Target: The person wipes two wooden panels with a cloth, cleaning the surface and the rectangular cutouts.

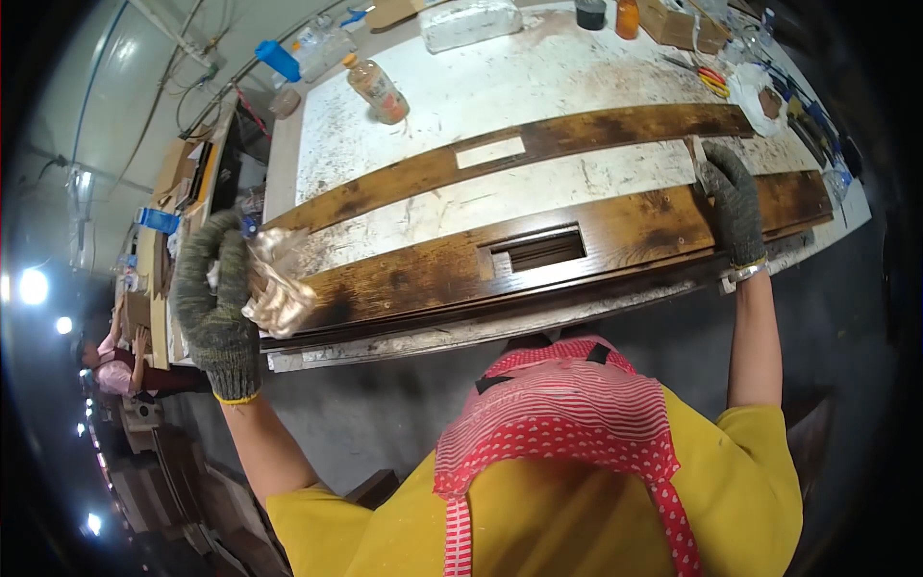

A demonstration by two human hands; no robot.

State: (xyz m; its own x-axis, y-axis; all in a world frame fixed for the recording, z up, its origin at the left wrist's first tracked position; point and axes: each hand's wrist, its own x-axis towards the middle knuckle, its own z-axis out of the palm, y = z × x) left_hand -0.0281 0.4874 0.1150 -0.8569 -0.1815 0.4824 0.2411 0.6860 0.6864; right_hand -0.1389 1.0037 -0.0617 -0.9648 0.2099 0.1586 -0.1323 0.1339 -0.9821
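Observation:
My left hand [213, 293], in a dark green knit glove, is closed on a crumpled, brown-stained rag [279, 288] at the left end of a stack of stained wooden boards [404, 274]. The top board has a rectangular slot [538, 250] cut near its middle. Over the right part of the stack my right hand [735, 202], gloved alike, is closed; a thin pale edge shows at its fingertips, and I cannot make out what it holds. Beyond the stack lies a single brown board [385, 183] with a similar cutout, white table showing through.
The white worktable [433, 96] is specked with brown stains. On it stand an orange-capped bottle [375, 88], a white block [469, 24], an amber bottle [626, 17] and pliers [711, 79] with red-yellow handles. Tools crowd the right edge. Another person [120, 365] is at the far left.

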